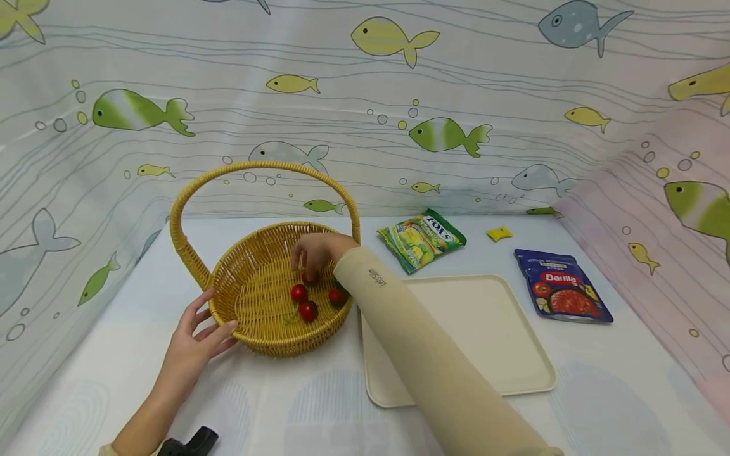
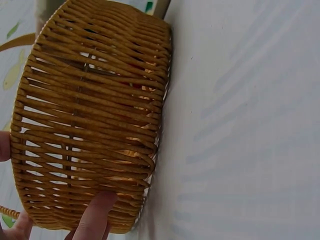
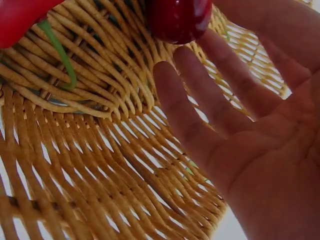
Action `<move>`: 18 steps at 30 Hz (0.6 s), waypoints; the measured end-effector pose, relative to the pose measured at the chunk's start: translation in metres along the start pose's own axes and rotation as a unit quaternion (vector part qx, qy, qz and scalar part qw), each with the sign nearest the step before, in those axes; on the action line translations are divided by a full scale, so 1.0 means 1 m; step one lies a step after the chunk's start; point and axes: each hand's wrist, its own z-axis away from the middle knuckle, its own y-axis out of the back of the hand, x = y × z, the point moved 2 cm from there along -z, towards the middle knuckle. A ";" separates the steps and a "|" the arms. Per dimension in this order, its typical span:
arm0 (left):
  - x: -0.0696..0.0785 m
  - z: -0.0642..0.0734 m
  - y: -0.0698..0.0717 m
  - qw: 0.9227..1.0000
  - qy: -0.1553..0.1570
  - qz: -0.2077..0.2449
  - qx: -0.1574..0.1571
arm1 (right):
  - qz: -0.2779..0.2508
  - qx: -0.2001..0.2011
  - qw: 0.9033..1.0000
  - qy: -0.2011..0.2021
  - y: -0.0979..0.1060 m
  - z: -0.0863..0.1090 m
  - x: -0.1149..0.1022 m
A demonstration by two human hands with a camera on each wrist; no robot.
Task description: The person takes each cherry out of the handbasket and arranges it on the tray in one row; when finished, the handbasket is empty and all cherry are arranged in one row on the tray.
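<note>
A round woven wicker basket point(image 1: 251, 253) with a tall arched handle stands left of the middle, several red cherries point(image 1: 308, 311) lying in it. My left hand point(image 1: 196, 332) holds its near left side at the rim; the left wrist view has fingertips point(image 2: 97, 212) against the outer wall point(image 2: 90, 120). Inside the basket, my right hand point(image 1: 316, 252) points down and pinches a dark red cherry point(image 3: 179, 20). The right wrist view puts it at the thumb and forefinger, the other fingers extended. Beside it shows a brighter red fruit point(image 3: 20, 20) with a green stem. My right sleeve hides part of the basket's right side.
Right of the basket lies a shallow cream tray point(image 1: 473, 335), partly under my right forearm point(image 1: 422, 342). Behind it are a green FOX'S candy bag point(image 1: 423, 240) and a small yellow packet point(image 1: 499, 234). A blue Barilla pouch point(image 1: 563, 286) lies farther right.
</note>
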 end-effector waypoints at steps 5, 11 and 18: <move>-0.012 -0.004 0.003 1.000 -0.005 -0.002 0.002 | 0.037 -0.004 0.999 -0.027 -0.003 0.000 0.003; -0.024 -0.010 0.006 1.000 -0.019 -0.019 -0.002 | 0.048 -0.008 0.999 -0.013 -0.003 -0.002 0.002; 0.001 0.000 -0.001 1.000 0.001 -0.023 -0.001 | 0.018 -0.006 0.998 0.054 0.003 -0.002 -0.012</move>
